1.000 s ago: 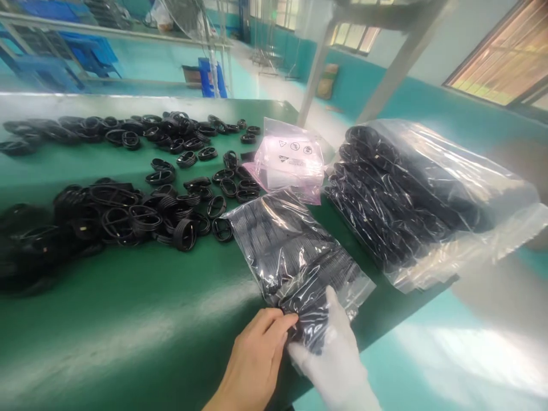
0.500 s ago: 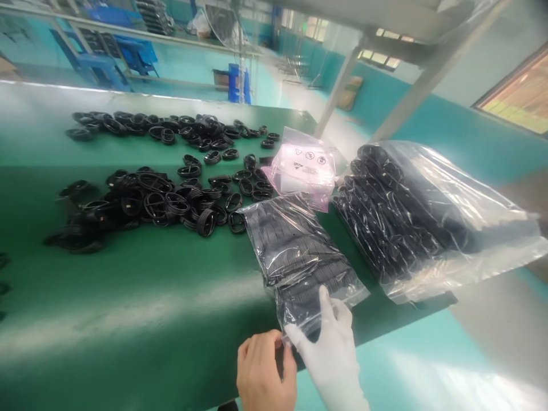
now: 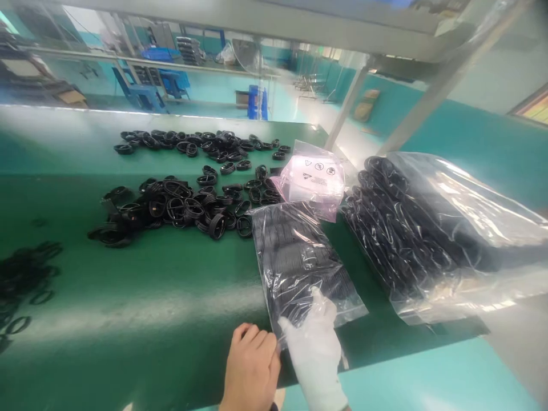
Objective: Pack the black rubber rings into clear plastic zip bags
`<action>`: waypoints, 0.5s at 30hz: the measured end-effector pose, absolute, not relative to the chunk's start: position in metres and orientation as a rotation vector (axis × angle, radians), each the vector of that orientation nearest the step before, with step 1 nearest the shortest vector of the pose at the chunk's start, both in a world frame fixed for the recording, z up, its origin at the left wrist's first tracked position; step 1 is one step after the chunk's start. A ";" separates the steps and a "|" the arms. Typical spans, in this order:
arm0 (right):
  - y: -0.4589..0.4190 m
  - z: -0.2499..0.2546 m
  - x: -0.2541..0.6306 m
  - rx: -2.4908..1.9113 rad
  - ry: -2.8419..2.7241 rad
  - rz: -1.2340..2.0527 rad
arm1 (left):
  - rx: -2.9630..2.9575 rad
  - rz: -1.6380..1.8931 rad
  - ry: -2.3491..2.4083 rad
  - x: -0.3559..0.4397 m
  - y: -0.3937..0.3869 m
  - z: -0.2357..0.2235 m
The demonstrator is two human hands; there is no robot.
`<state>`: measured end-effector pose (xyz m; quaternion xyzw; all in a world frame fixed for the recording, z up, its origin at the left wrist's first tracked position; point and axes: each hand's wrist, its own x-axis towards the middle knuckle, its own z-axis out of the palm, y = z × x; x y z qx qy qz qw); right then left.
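Observation:
A clear plastic bag (image 3: 295, 257) packed with rows of coiled black cables lies flat near the table's right side. My bare left hand (image 3: 252, 362) is closed at the bag's lower left corner, its fingers curled over the plastic edge; the fingertips are partly hidden. My right hand (image 3: 314, 345), in a white glove, rests on the bag's lower end. Its thumb and forefinger are spread apart over the plastic, while the other fingers are partly bent.
Loose black cable coils (image 3: 188, 202) lie heaped on the green table (image 3: 180, 285). More coils (image 3: 29, 279) are at the far left. A pink bag (image 3: 314, 177) with a white package sits behind my bag. A larger clear bag (image 3: 411, 228) of black coils stands to the right.
The view has swung left, showing more coils at the left. The bag's lower part looks flatter and straighter. My left hand has moved slightly left; both hands stay at the bag's near end.

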<state>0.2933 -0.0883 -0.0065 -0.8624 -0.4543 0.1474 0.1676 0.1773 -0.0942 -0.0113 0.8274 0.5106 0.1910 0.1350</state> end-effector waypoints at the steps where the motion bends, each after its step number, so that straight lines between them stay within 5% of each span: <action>1: -0.090 -0.010 0.294 -2.410 -1.323 0.403 | 2.394 0.510 1.495 0.171 -0.094 -0.009; 6: -0.101 -0.018 0.326 -2.137 -1.567 0.472 | 2.323 0.188 1.564 0.155 -0.085 0.024; 15: -0.090 -0.016 0.358 -1.896 -1.684 0.618 | 2.714 0.495 1.331 0.230 -0.047 0.009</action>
